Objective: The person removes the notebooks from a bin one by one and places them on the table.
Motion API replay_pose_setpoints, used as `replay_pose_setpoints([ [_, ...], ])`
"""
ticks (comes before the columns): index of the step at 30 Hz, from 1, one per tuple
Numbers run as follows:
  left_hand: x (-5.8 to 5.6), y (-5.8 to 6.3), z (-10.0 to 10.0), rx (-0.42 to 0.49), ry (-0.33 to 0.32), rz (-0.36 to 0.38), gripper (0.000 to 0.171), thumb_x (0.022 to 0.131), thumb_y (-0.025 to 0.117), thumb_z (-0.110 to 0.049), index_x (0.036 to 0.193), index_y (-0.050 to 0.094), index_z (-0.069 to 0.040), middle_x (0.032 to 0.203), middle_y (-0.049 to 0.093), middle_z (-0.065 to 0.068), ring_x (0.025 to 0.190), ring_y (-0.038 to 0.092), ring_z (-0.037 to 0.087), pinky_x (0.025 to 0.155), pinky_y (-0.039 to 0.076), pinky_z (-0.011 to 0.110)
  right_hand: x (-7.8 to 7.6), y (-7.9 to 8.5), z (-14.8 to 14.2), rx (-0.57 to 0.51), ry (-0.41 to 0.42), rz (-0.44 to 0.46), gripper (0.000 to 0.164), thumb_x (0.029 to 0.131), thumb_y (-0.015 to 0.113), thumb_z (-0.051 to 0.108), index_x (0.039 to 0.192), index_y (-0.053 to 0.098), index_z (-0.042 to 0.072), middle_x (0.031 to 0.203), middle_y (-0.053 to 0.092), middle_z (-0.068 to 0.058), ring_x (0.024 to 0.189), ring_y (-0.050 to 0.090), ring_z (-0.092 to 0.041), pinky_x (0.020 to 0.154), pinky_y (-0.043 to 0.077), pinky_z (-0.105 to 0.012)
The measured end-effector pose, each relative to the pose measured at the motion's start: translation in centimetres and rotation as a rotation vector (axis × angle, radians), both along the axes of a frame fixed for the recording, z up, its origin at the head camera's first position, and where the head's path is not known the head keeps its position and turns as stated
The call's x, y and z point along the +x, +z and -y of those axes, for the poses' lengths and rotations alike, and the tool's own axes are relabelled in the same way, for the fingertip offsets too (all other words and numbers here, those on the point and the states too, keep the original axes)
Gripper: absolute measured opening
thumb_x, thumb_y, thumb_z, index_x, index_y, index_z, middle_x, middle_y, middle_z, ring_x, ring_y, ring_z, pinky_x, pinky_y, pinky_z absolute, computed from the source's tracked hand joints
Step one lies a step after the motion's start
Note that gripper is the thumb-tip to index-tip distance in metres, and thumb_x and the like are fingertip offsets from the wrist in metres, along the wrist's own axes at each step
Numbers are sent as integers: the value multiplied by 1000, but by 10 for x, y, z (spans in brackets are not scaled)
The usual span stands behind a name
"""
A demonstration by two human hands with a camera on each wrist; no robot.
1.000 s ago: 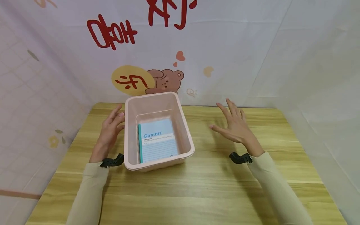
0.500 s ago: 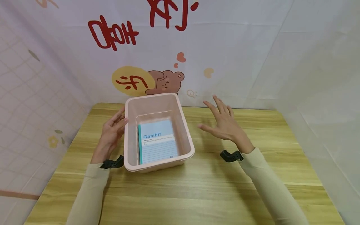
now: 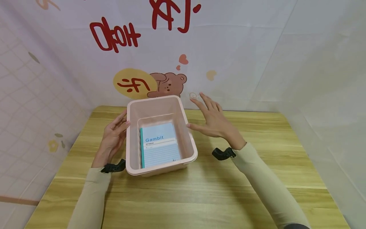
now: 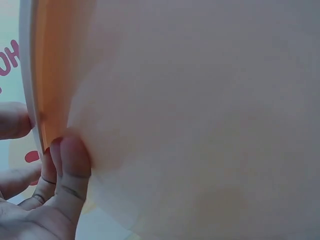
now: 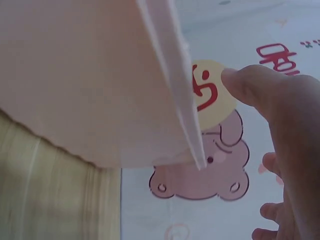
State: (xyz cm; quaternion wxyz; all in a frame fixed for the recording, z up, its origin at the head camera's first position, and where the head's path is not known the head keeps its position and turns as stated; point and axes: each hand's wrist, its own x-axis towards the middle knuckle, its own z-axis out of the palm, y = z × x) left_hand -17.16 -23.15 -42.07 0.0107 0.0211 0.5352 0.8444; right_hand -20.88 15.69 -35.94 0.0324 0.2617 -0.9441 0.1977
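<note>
- On the wood-grain bench [image 3: 200,194], L of ctr & twd rear edge: pale pink bin [image 3: 158,106], mouth up.
- Inside bin: notebook [image 3: 160,148], flat on floor, cover up; lt blue w/ teal spine on L; "Gambit" legible from wearer's side.
- L hand [image 3: 112,136]: pinches bin's L rim, thumb over top, fingers curled under lip agst outer wall (L wrist view).
- R hand [image 3: 213,122]: holds nothing; fingers spread, extended; thumb pointing at R rim. Head view: tip overlaps rim; R wrist view: gap betw. the two, so just beside.
- Both wrists: blk device, L [image 3: 114,166] & R [image 3: 224,154]; beige sleeves [image 3: 264,178].
- Behind bench: white backdrop [image 3: 237,47], red characters [image 3: 123,34], yellow oval [image 3: 134,83], brown bear [image 3: 170,84] just above bin's far rim.
</note>
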Motion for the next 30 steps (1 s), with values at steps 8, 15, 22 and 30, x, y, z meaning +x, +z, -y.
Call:
replay_pose_setpoints([
  [8,-1,0,0,57,-24,-17,71,99,60,6,160,25,3,109,62,4,91,69,9,79,62,19,-8,18,24,7,40,19,91,88,67,65,162,23,37,174,8,-4,159,13,-33,127,13,-61],
  [15,0,1,0,82,-43,-33,72,99,58,8,161,20,5,112,62,6,93,69,10,82,62,20,-14,30,47,77,92,59,92,87,62,72,163,22,37,173,10,-5,157,15,-37,126,16,-63],
  [22,1,1,-1,110,-55,-23,74,99,59,7,162,19,2,118,59,9,97,71,11,87,62,22,-19,36,77,136,151,60,92,86,61,74,162,29,32,171,17,-1,155,19,-35,126,16,-62],
  [30,2,-1,-2,135,-49,-22,73,100,58,6,162,20,2,118,61,9,97,71,12,85,62,21,-20,32,109,183,198,98,91,86,62,72,161,31,32,172,16,-5,157,16,-35,127,15,-63],
])
